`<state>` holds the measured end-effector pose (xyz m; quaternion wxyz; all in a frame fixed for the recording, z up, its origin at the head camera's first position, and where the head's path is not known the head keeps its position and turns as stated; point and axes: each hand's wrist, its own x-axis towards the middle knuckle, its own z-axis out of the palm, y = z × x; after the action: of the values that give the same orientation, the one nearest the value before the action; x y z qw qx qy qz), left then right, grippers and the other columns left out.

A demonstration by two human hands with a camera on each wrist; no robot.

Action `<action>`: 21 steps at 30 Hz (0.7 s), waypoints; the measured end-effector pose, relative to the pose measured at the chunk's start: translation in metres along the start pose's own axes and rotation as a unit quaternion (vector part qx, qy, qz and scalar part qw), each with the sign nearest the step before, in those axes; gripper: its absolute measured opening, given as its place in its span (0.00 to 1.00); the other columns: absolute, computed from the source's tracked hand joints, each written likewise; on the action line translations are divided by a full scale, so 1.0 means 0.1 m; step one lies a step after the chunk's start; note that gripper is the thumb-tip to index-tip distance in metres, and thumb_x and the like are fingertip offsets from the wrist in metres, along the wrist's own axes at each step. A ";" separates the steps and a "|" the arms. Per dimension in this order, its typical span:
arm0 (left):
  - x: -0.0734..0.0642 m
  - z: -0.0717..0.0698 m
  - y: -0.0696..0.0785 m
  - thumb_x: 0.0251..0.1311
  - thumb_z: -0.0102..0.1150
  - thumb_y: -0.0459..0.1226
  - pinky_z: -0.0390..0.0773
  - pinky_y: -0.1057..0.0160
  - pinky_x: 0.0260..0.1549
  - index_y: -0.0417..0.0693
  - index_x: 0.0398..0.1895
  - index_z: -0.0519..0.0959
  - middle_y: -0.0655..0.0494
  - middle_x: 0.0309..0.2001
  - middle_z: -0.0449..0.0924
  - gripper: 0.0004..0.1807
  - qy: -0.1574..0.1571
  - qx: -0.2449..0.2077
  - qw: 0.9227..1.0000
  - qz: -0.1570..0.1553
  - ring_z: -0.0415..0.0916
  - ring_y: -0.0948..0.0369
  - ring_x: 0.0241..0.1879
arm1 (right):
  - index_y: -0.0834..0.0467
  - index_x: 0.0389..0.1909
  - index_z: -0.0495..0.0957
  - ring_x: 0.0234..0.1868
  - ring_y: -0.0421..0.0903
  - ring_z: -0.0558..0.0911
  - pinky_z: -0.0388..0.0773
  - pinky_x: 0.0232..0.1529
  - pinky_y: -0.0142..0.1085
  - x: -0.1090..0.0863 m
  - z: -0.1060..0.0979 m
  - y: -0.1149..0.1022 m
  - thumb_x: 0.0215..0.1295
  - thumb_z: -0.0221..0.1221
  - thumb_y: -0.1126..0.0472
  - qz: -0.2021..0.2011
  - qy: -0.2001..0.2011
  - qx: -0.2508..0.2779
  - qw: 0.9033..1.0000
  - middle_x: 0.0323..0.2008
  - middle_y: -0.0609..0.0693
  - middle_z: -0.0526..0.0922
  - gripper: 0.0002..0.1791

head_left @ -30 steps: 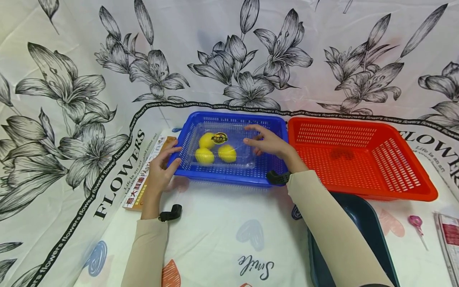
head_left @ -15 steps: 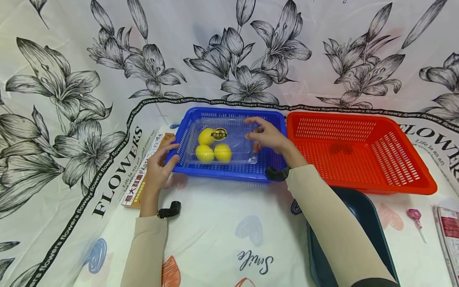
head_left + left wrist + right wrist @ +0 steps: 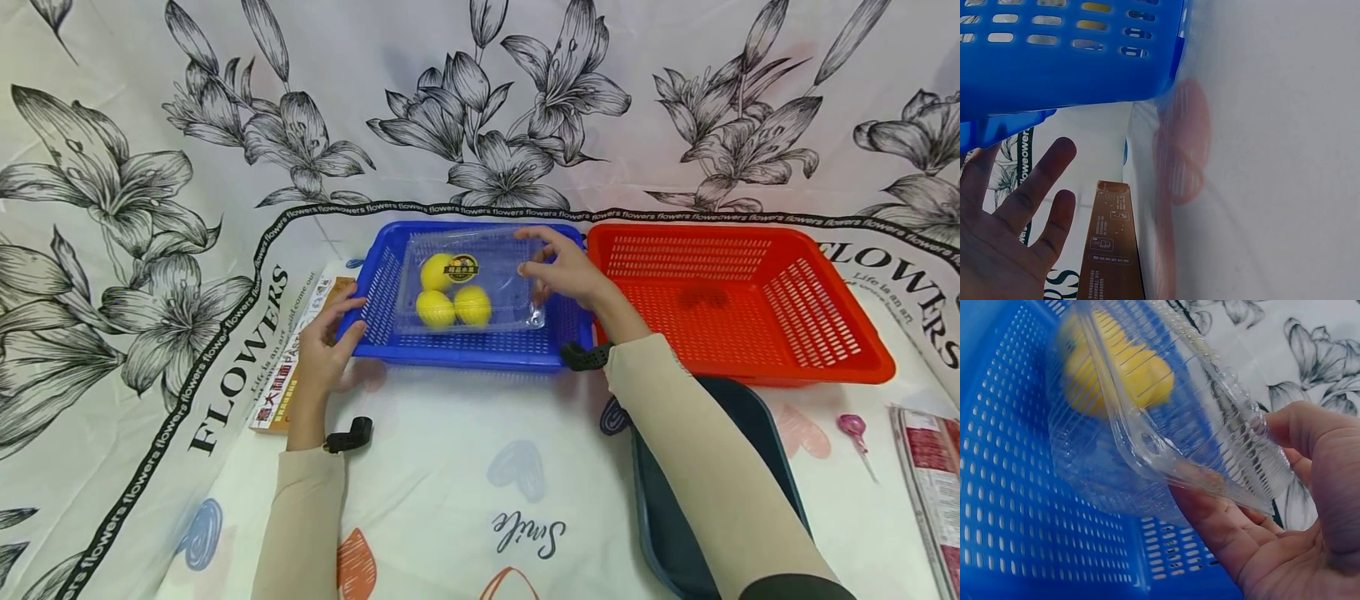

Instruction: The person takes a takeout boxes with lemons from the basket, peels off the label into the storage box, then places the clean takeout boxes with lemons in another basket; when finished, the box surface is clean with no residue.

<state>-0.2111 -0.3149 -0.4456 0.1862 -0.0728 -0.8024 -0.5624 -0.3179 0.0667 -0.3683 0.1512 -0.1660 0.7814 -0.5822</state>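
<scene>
My right hand (image 3: 564,268) grips the right end of a clear plastic fruit box (image 3: 504,287) over the blue basket (image 3: 457,357). Three yellow lemons (image 3: 436,309) show through the box, gathered toward its left, beside a black and gold label (image 3: 461,268). In the right wrist view the box (image 3: 1172,434) tilts, with my thumb on one side and fingers (image 3: 1210,515) on the other. My left hand (image 3: 324,346) is at the basket's left end, fingers spread and fairly straight; whether the fingertips touch the rim is hard to tell.
A red basket (image 3: 787,358) stands right of the blue one. A dark tray (image 3: 675,508) lies partly under my right forearm. Left of the blue basket lies a pasta box (image 3: 281,392). A pink lollipop (image 3: 852,427) and a red-and-white packet (image 3: 930,475) are at the right.
The clear box has shifted slightly right and back within the blue basket, its right end rising with my right hand. The lemons have rolled a little inside. My left hand stays by the basket's left end.
</scene>
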 end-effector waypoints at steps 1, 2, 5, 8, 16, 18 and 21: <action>0.00 0.00 0.01 0.67 0.60 0.28 0.77 0.79 0.52 0.38 0.62 0.79 0.52 0.75 0.68 0.20 0.001 0.001 1.000 -0.002 0.75 0.60 0.67 | 0.48 0.71 0.68 0.21 0.52 0.80 0.88 0.32 0.49 -0.02 -0.02 -0.01 0.69 0.61 0.64 -0.002 0.003 0.003 1.000 0.43 0.58 0.71 0.31; 0.00 0.00 0.01 0.67 0.60 0.28 0.77 0.79 0.52 0.38 0.62 0.79 0.53 0.75 0.68 0.20 0.001 0.003 1.000 -0.004 0.74 0.61 0.67 | 0.48 0.71 0.68 0.21 0.50 0.79 0.87 0.31 0.47 -0.04 -0.03 -0.02 0.69 0.61 0.65 -0.004 0.007 0.007 1.000 0.42 0.58 0.70 0.31; -0.01 0.00 0.02 0.68 0.60 0.30 0.76 0.78 0.54 0.40 0.62 0.79 0.55 0.75 0.68 0.19 0.002 0.010 1.000 -0.006 0.74 0.62 0.67 | 0.48 0.71 0.69 0.23 0.48 0.76 0.86 0.28 0.41 -0.10 -0.07 -0.06 0.68 0.62 0.66 -0.016 0.019 0.015 1.000 0.42 0.56 0.69 0.31; -0.01 0.00 0.03 0.69 0.60 0.31 0.75 0.78 0.58 0.40 0.62 0.79 0.56 0.75 0.68 0.19 0.002 0.017 1.000 -0.006 0.72 0.59 0.70 | 0.47 0.70 0.69 0.28 0.48 0.77 0.85 0.27 0.40 -0.16 -0.11 -0.11 0.68 0.62 0.68 -0.029 0.030 0.014 0.999 0.43 0.56 0.70 0.31; -0.01 -0.01 0.05 0.69 0.59 0.33 0.72 0.74 0.63 0.44 0.64 0.78 0.56 0.76 0.67 0.20 0.000 0.046 0.999 -0.023 0.68 0.52 0.73 | 0.46 0.71 0.68 0.31 0.51 0.83 0.88 0.34 0.50 -0.41 -0.21 -0.27 0.69 0.62 0.67 -0.039 0.037 0.033 0.998 0.52 0.58 0.68 0.32; -0.01 -0.01 0.05 0.70 0.59 0.34 0.73 0.73 0.63 0.44 0.65 0.78 0.57 0.76 0.66 0.21 -0.001 0.049 0.998 -0.028 0.69 0.51 0.73 | 0.44 0.70 0.69 0.27 0.52 0.84 0.88 0.35 0.50 -0.50 -0.24 -0.31 0.69 0.62 0.66 -0.039 0.043 0.025 0.998 0.55 0.58 0.68 0.31; 0.00 0.01 0.05 0.70 0.59 0.34 0.73 0.74 0.62 0.45 0.64 0.78 0.57 0.76 0.66 0.20 -0.001 0.041 0.999 -0.027 0.69 0.51 0.72 | 0.41 0.70 0.69 0.27 0.54 0.86 0.89 0.36 0.49 -0.64 -0.31 -0.35 0.70 0.62 0.65 -0.036 0.054 0.014 0.998 0.58 0.58 0.68 0.31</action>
<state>-0.2095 -0.3120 -0.4413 0.1725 -0.0437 -0.8267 -0.5338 -0.2704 0.1116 -0.3231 0.0900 -0.1605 0.7737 -0.6062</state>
